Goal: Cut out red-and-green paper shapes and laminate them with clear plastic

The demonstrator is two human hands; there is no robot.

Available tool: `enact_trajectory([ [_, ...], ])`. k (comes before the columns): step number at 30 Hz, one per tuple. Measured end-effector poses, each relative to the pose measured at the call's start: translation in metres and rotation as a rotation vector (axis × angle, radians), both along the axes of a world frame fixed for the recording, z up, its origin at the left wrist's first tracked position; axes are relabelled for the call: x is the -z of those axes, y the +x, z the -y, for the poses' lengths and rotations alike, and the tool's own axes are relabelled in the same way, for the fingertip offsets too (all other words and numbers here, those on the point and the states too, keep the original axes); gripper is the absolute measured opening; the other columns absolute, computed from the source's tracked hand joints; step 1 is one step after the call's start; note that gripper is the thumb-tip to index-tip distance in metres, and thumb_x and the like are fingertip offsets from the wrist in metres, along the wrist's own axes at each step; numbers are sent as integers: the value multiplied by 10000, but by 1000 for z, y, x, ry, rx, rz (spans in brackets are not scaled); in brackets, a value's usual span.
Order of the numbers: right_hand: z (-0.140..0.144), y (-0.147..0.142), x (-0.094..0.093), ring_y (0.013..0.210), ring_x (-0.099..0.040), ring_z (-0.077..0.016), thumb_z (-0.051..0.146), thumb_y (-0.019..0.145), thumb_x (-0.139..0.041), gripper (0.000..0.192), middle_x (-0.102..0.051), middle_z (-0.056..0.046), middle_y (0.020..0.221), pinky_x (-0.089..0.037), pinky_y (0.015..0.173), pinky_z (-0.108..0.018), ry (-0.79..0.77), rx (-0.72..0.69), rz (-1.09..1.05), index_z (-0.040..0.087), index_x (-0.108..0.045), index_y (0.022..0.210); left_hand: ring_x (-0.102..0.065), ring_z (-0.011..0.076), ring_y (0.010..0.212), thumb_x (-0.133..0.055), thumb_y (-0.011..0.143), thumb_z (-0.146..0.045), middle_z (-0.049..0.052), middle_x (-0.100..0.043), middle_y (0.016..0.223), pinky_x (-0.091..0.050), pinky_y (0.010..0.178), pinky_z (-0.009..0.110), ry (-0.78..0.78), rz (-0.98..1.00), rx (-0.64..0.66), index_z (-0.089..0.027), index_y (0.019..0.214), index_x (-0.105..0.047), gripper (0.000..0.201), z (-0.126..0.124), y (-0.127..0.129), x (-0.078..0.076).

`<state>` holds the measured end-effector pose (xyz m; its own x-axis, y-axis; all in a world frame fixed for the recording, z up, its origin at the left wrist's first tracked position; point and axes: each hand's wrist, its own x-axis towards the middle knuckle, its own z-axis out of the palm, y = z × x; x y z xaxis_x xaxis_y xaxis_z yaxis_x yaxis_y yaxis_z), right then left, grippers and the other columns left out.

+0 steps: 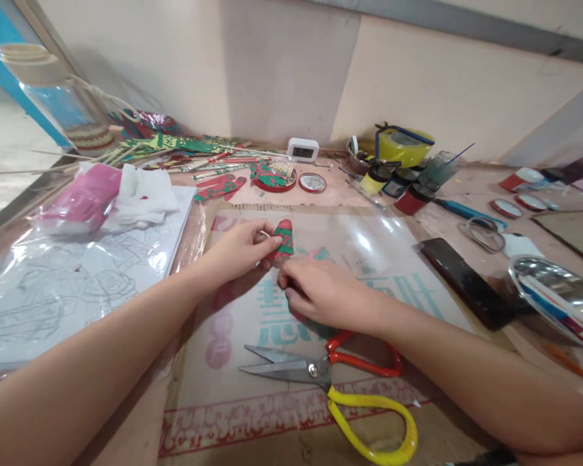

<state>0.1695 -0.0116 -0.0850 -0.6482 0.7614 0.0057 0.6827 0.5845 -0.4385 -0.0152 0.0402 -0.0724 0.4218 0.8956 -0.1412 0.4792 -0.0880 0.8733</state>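
Observation:
My left hand pinches a small red piece with green bands between thumb and fingers, its rounded end pointing up. Just below and to the right, my right hand is closed, its fingers curled close to the piece's lower end. Whatever those fingers hold is hidden. Both hands are over a printed cardboard sheet under clear plastic. Partly open scissors with one red and one yellow handle lie on the sheet, nearer to me than the right hand.
A pink tissue pack rests on drawing sheets at left, below a glass bottle. Patterned strips, a red dish and a small clock line the back. Paint jars, a phone and a metal bowl are at right.

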Motion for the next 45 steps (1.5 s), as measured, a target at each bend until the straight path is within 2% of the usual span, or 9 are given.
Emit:
enact_trajectory([
  [2,0,3,-7,745,-546,-178,179,872,-586,68,-636,-34,851,-359,659,-287,-53,-9,-9,173,-583,940,-607,105,549,-561,925,-290,-6,-681,670,-404,460,173,27,-22,4,-171,836,-571,149,1,1,-1],
  [7,2,6,-13,749,-544,-177,394,839,-750,297,-636,-24,875,-345,642,-274,-121,-8,-12,183,-579,957,-587,103,503,-544,930,-273,-18,-668,635,-394,454,179,52,-63,6,-178,846,-568,129,1,1,1],
  [13,5,2,-11,787,-555,-190,313,870,-726,211,-640,-30,879,-358,675,-291,-89,-6,7,186,-574,944,-688,171,657,-551,917,-335,19,-712,705,-484,577,236,74,-50,53,-193,857,-567,155,-1,-2,9],
  [18,4,1,-8,792,-564,-196,190,928,-578,17,-650,-46,873,-363,683,-305,-47,0,30,182,-577,913,-689,168,634,-547,915,-344,17,-728,708,-467,537,222,72,-77,45,-199,869,-572,154,-1,-2,9],
  [21,3,2,-8,791,-570,-192,111,931,-495,112,-661,-54,875,-367,681,-303,-33,15,15,173,-588,916,-684,164,613,-552,913,-338,9,-723,684,-457,516,212,67,-90,30,-202,873,-570,143,0,-2,9],
  [24,5,4,-12,766,-566,-185,177,916,-590,37,-656,-40,853,-369,676,-297,-53,-1,1,171,-597,951,-695,170,638,-553,917,-344,14,-731,697,-479,553,223,75,-83,40,-201,883,-570,147,-1,-2,8],
  [29,10,4,-16,807,-573,-202,365,858,-745,261,-647,-39,889,-385,694,-303,-70,-16,21,182,-589,963,-697,167,650,-543,927,-336,10,-730,705,-486,578,229,84,-112,47,-201,880,-569,145,0,-2,7],
  [38,14,-2,-8,820,-586,-195,191,937,-595,10,-661,-41,894,-384,703,-301,-22,24,42,186,-588,931,-692,169,637,-544,921,-346,14,-727,695,-482,552,225,87,-78,57,-202,867,-560,155,-1,-3,10],
  [45,10,0,-9,821,-600,-196,86,937,-501,147,-685,-56,884,-397,713,-302,-28,7,63,161,-628,948,-673,151,612,-552,921,-348,1,-710,670,-476,531,204,73,-63,61,-206,876,-553,149,-1,-4,10],
])
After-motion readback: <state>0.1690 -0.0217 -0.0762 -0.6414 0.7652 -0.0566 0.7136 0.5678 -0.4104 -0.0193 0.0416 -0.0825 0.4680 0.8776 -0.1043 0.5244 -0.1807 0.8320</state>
